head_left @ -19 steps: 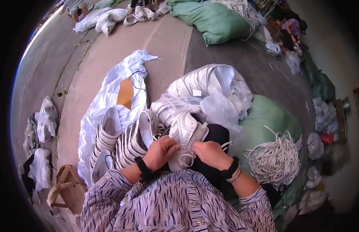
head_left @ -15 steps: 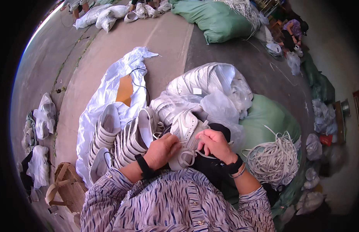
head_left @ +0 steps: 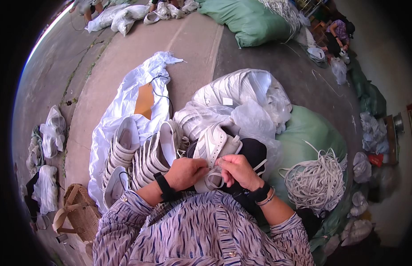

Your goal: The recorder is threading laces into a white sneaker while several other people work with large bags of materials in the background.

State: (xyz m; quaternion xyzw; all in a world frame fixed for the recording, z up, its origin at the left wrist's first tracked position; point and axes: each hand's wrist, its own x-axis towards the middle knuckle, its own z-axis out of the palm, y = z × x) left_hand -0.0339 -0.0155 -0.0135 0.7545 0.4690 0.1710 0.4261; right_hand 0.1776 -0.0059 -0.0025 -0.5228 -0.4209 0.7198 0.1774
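Observation:
A light grey and white sneaker lies in my lap, toe end away from me. My left hand is closed at its left edge, fingertips against the upper beside the eyelets. From the other side, my right hand pinches a flat whitish shoelace close to the eyelets, the fingertips of both hands nearly meeting. The lace loops below them over the near part of the shoe. My fingers hide the exact hole where the lace sits. Dark cloth shows behind the shoe.
Stacked sneakers stand at left on a white sack. Bagged shoes lie ahead. A green sack bears a heap of laces at right. A woven basket is at lower left. Other people sit farther off.
My right hand has moved left and slightly down, closing the gap to my left hand. The lace strand between them is now mostly covered by the fingers.

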